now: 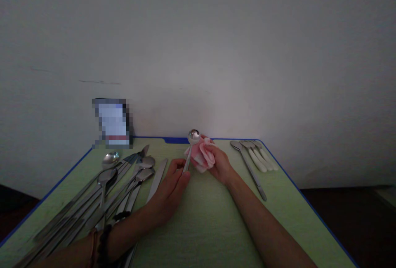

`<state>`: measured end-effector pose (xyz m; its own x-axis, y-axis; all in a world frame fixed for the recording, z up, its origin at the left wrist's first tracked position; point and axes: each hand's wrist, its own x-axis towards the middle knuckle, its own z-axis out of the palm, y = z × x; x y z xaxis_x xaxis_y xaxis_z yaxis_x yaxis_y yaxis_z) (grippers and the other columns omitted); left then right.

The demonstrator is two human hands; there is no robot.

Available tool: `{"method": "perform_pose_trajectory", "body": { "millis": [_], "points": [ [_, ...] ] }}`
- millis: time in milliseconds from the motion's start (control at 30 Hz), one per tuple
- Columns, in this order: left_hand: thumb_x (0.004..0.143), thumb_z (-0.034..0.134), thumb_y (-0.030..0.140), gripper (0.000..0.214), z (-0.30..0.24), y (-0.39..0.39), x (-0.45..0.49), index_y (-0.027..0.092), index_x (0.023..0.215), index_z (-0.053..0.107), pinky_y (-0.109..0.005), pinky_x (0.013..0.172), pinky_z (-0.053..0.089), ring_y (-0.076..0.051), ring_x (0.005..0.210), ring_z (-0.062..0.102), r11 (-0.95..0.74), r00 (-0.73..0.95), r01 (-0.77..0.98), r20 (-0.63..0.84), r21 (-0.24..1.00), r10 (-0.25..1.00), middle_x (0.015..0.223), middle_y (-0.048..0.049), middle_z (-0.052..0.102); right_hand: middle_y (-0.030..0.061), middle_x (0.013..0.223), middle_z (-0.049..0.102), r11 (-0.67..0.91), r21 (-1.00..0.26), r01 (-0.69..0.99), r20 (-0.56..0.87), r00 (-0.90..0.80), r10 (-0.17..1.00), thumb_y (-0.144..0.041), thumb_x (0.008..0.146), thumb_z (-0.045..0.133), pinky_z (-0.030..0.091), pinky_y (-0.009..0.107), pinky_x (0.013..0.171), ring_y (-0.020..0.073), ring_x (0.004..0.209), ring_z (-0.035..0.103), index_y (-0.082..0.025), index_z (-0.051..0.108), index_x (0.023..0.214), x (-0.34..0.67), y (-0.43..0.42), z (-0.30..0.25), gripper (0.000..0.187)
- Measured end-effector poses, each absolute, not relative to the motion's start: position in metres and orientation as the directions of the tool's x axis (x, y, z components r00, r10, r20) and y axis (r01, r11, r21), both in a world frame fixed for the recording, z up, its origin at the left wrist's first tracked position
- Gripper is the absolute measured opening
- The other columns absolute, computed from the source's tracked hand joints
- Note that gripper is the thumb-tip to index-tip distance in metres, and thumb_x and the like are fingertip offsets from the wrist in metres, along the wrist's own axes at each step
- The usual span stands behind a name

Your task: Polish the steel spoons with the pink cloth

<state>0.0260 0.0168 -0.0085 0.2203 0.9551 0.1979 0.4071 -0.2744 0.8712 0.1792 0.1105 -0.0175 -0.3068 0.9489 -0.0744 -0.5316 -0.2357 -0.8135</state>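
A shiny metal spoon (194, 136) stands tilted up, bowl at the top, over the middle of the table. My left hand (173, 187) is closed around its handle, thumb along the front. Just right of the spoon, my right hand (219, 160) grips a crumpled pink cloth (202, 155), which lies against or just behind the spoon's neck; I cannot tell whether they touch. Some right-hand fingers are hidden behind the cloth. Left of my left hand lies a table knife (157, 179), partly covered by the forearm.
A pile of metal spoons and knives (105, 185) covers the table's left side. On the right lie a long-handled spoon (247, 169) and several white-handled forks (258, 156). A blurred-out phone-like screen (113, 123) leans on the wall (198, 53) behind the blue-edged green table (204, 235).
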Motion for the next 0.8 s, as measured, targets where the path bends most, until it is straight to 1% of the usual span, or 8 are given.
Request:
{"method": "perform_pose_trajectory", "body": {
  "millis": [67, 167, 300, 367, 467, 567, 667, 800],
  "points": [
    [0.096, 0.027, 0.036, 0.035, -0.006, 0.017, 0.026, 0.016, 0.105, 0.055, -0.036, 0.098, 0.039, -0.021, 0.103, 0.047, -0.309, 0.28, 0.412, 0.203, 0.857, 0.938, 0.112, -0.0096, 0.047, 0.003, 0.083, 0.069, -0.273, -0.8, -0.535, -0.114, -0.31, 0.944, -0.038, 0.074, 0.062, 0.051, 0.031, 0.066, 0.0195, 0.075, 0.063, -0.02, 0.06, 0.099, 0.179, 0.112, -0.018, 0.03],
    [0.096, 0.027, 0.033, 0.031, -0.002, 0.016, 0.027, 0.017, 0.103, 0.053, -0.035, 0.098, 0.038, -0.02, 0.104, 0.047, -0.342, 0.349, 0.41, 0.201, 0.846, 0.915, 0.113, -0.0095, 0.047, 0.0044, 0.078, 0.069, -0.293, -0.786, -0.545, -0.162, -0.275, 0.948, -0.051, 0.075, 0.06, 0.051, 0.032, 0.07, 0.0211, 0.08, 0.064, -0.019, 0.061, 0.088, 0.18, 0.113, -0.017, 0.035],
    [0.096, 0.026, 0.032, 0.028, -0.001, 0.016, 0.028, 0.019, 0.089, 0.05, -0.035, 0.085, 0.043, -0.02, 0.087, 0.051, -0.318, 0.372, 0.421, 0.158, 0.849, 0.915, 0.092, -0.0059, 0.053, 0.007, 0.084, 0.07, -0.318, -0.77, -0.553, -0.136, -0.344, 0.929, -0.068, 0.076, 0.044, 0.051, 0.036, 0.076, 0.0238, 0.091, 0.064, -0.018, 0.062, 0.09, 0.179, 0.112, -0.013, 0.055],
    [0.095, 0.026, 0.033, 0.029, -0.002, 0.016, 0.027, 0.02, 0.083, 0.048, -0.034, 0.079, 0.043, -0.019, 0.079, 0.05, -0.298, 0.369, 0.435, 0.134, 0.85, 0.92, 0.082, -0.0034, 0.052, 0.0078, 0.087, 0.07, -0.312, -0.782, -0.539, -0.09, -0.397, 0.913, -0.072, 0.074, 0.044, 0.052, 0.037, 0.077, 0.0248, 0.094, 0.063, -0.018, 0.062, 0.094, 0.18, 0.11, -0.011, 0.06],
    [0.095, 0.026, 0.034, 0.03, -0.003, 0.017, 0.026, 0.02, 0.078, 0.046, -0.032, 0.076, 0.042, -0.018, 0.076, 0.049, -0.284, 0.347, 0.42, 0.137, 0.862, 0.928, 0.079, -0.002, 0.051, 0.006, 0.087, 0.07, -0.258, -0.815, -0.518, -0.022, -0.418, 0.908, -0.061, 0.067, 0.063, 0.051, 0.036, 0.079, 0.0239, 0.095, 0.063, -0.02, 0.06, 0.099, 0.181, 0.106, -0.012, 0.052],
    [0.095, 0.025, 0.035, 0.031, -0.002, 0.017, 0.026, 0.02, 0.076, 0.045, -0.031, 0.073, 0.042, -0.018, 0.074, 0.048, -0.274, 0.305, 0.402, 0.154, 0.874, 0.94, 0.078, -0.0016, 0.05, 0.003, 0.088, 0.069, -0.227, -0.857, -0.464, 0.01, -0.453, 0.891, -0.03, 0.058, 0.077, 0.05, 0.034, 0.08, 0.0215, 0.09, 0.064, -0.021, 0.058, 0.104, 0.183, 0.103, -0.016, 0.05],
    [0.095, 0.025, 0.035, 0.032, -0.003, 0.017, 0.026, 0.02, 0.075, 0.045, -0.031, 0.075, 0.042, -0.018, 0.076, 0.048, -0.268, 0.286, 0.405, 0.157, 0.874, 0.945, 0.08, -0.0022, 0.05, 0.0014, 0.088, 0.07, -0.269, -0.856, -0.442, -0.039, -0.463, 0.886, -0.013, 0.057, 0.07, 0.051, 0.033, 0.08, 0.0199, 0.086, 0.065, -0.021, 0.058, 0.102, 0.183, 0.105, -0.019, 0.048],
    [0.095, 0.026, 0.033, 0.029, -0.006, 0.018, 0.027, 0.019, 0.08, 0.047, -0.034, 0.082, 0.041, -0.019, 0.083, 0.05, -0.321, 0.38, 0.477, 0.137, 0.818, 0.915, 0.085, -0.0038, 0.052, 0.0032, 0.079, 0.07, -0.361, -0.764, -0.535, -0.142, -0.407, 0.903, -0.019, 0.064, 0.059, 0.051, 0.033, 0.079, 0.0204, 0.083, 0.065, -0.016, 0.061, 0.089, 0.182, 0.111, -0.021, 0.025]
  ]
}}
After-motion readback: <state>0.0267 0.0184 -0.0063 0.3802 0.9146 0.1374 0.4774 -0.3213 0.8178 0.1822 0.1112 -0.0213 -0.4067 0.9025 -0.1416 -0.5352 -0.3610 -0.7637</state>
